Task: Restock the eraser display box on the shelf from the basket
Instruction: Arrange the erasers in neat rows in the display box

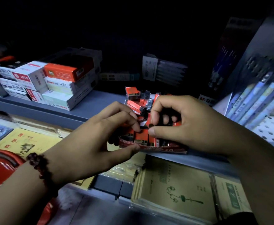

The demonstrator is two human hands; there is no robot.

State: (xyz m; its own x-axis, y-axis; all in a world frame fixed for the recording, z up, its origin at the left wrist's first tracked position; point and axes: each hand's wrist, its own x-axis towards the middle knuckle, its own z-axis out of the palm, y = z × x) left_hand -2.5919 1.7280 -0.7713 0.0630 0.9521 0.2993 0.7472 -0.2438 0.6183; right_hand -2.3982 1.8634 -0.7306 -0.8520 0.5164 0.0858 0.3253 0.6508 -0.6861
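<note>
Eraser display box [168,149]: low red card tray with "2B" printed on its front lip. It sits at the front edge of the grey shelf [87,106], between our two hands.

Erasers [137,103]: small blocks in red-and-black sleeves marked "2B". At the back of the box they lie in a loose, tilted heap. Along the front they stand upright, side by side.

Left hand [90,143]: reaches in from lower left, a dark bead bracelet [39,166] on the wrist. We note the thumb laid along the outside of the front lip and the fingers curled over the front row, tips on the eraser tops. The front wall is pinched between them.

Right hand [193,127]: comes in from the right, over the box. Index finger and thumb are curled close together and nip one dark-ended eraser [148,127] just above the front row. The other fingers are folded behind; we cannot tell if they touch anything.

Basket [3,159]: red, only partly in view at lower left. Its contents are not visible.

Around it:
- Stacked white and orange stationery boxes [58,88] on the same shelf, well to the left.
- Pen packs [254,98] leaning at right.
- Wrapped yellow-green notebooks [173,189] on the lower shelf beneath the box.
</note>
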